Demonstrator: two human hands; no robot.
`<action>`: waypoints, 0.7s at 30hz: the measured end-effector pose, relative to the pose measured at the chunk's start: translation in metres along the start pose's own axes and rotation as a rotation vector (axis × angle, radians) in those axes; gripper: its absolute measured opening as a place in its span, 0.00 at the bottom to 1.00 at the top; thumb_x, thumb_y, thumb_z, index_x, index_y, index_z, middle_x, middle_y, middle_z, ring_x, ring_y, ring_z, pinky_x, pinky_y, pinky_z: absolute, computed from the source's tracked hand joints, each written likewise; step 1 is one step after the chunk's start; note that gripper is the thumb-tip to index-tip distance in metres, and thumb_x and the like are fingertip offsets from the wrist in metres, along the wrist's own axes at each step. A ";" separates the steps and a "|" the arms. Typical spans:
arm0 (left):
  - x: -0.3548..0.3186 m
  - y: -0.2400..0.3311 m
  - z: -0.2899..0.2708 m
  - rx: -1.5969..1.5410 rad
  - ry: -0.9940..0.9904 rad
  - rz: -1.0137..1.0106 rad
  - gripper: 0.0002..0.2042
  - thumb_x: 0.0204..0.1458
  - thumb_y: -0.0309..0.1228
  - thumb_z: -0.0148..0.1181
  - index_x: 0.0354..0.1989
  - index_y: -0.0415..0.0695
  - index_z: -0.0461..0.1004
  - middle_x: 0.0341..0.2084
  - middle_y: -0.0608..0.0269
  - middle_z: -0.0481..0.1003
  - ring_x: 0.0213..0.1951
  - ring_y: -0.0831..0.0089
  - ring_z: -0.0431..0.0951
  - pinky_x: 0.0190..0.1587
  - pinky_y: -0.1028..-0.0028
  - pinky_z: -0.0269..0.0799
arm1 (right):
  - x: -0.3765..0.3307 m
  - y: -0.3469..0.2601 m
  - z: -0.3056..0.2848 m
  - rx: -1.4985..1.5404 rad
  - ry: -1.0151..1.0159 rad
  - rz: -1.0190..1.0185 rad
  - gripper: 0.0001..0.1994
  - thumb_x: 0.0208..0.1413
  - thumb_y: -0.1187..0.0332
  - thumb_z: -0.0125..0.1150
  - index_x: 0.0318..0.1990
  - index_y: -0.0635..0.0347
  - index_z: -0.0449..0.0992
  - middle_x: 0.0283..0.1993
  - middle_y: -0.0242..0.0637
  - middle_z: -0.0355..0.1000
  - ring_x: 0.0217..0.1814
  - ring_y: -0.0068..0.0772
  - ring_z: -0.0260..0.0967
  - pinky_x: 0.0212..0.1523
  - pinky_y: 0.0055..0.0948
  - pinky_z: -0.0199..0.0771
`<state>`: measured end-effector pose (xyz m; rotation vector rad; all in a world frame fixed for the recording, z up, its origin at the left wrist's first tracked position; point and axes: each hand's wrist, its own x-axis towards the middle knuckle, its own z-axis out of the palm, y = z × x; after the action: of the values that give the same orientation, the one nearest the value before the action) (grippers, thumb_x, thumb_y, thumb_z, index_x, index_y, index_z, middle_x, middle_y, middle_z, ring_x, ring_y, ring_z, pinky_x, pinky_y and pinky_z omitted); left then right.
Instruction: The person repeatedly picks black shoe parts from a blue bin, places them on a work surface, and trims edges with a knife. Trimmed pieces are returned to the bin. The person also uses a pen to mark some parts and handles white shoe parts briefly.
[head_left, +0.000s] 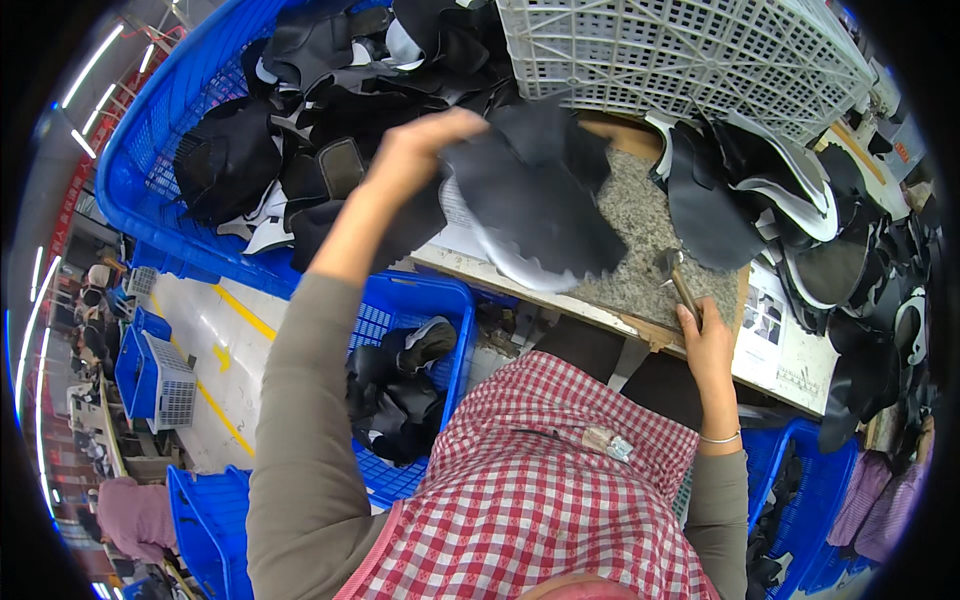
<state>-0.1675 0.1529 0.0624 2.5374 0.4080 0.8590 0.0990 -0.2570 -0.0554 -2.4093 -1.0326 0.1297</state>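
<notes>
My left hand (425, 145), smeared by motion, pinches the edge of a black leather shoe upper (540, 195) with a pale, notched lower rim. The piece hangs over the left part of a rough grey pad (645, 215) on the workbench. Wrapped round the wooden handle of a small hammer (680, 280), my right hand (708, 335) rests by the bench's front edge. The hammer's metal head lies over the grey pad. More black uppers with white linings (715, 195) are heaped just right of the pad.
A large blue basket (150, 190) full of black uppers stands at the left, with a lower blue basket (455, 310) beneath it. A white plastic crate (680, 55) is at the back. Printed sheets (762, 325) lie on the bench. Another blue basket (815, 480) stands at right.
</notes>
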 end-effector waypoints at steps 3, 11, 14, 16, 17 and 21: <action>0.026 0.008 0.069 0.501 -0.727 0.193 0.23 0.50 0.17 0.58 0.49 0.58 0.86 0.62 0.65 0.77 0.70 0.57 0.69 0.72 0.53 0.62 | -0.009 -0.002 -0.003 0.021 0.008 -0.028 0.17 0.65 0.52 0.63 0.44 0.58 0.74 0.30 0.54 0.79 0.35 0.63 0.78 0.36 0.52 0.75; -0.018 0.166 0.169 0.432 -0.341 -0.301 0.40 0.60 0.55 0.59 0.73 0.39 0.59 0.70 0.43 0.64 0.70 0.40 0.64 0.66 0.40 0.64 | -0.018 -0.016 0.015 -0.118 0.039 -0.101 0.17 0.65 0.54 0.63 0.47 0.60 0.72 0.31 0.54 0.79 0.35 0.63 0.78 0.36 0.55 0.76; -0.035 0.150 0.194 0.427 -0.133 -0.342 0.43 0.60 0.51 0.62 0.76 0.39 0.51 0.76 0.42 0.53 0.75 0.37 0.52 0.70 0.36 0.55 | -0.018 -0.015 0.016 -0.091 0.036 -0.114 0.17 0.64 0.55 0.63 0.48 0.60 0.73 0.31 0.54 0.79 0.35 0.62 0.79 0.35 0.52 0.77; -0.035 0.124 0.205 0.397 -0.040 -0.419 0.42 0.58 0.45 0.64 0.75 0.36 0.53 0.75 0.37 0.53 0.75 0.35 0.51 0.71 0.34 0.49 | -0.018 -0.010 0.015 -0.071 0.056 -0.138 0.18 0.64 0.55 0.64 0.48 0.61 0.74 0.31 0.54 0.79 0.35 0.61 0.79 0.35 0.52 0.77; -0.032 0.112 0.209 0.456 -0.022 -0.386 0.41 0.56 0.43 0.65 0.74 0.35 0.54 0.74 0.36 0.53 0.75 0.34 0.49 0.71 0.33 0.49 | -0.020 -0.007 0.015 -0.086 0.066 -0.126 0.18 0.64 0.55 0.64 0.47 0.61 0.74 0.31 0.54 0.79 0.34 0.61 0.79 0.34 0.52 0.77; -0.015 0.087 0.220 0.641 0.114 -0.152 0.46 0.50 0.44 0.72 0.75 0.42 0.54 0.74 0.41 0.54 0.75 0.37 0.51 0.69 0.32 0.52 | -0.028 0.004 0.017 0.028 0.087 -0.166 0.17 0.62 0.54 0.65 0.45 0.59 0.73 0.31 0.54 0.79 0.34 0.62 0.78 0.33 0.54 0.77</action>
<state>-0.0286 0.0058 -0.0604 2.9719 1.0412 0.9260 0.0773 -0.2720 -0.0754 -2.2717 -1.1763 -0.0184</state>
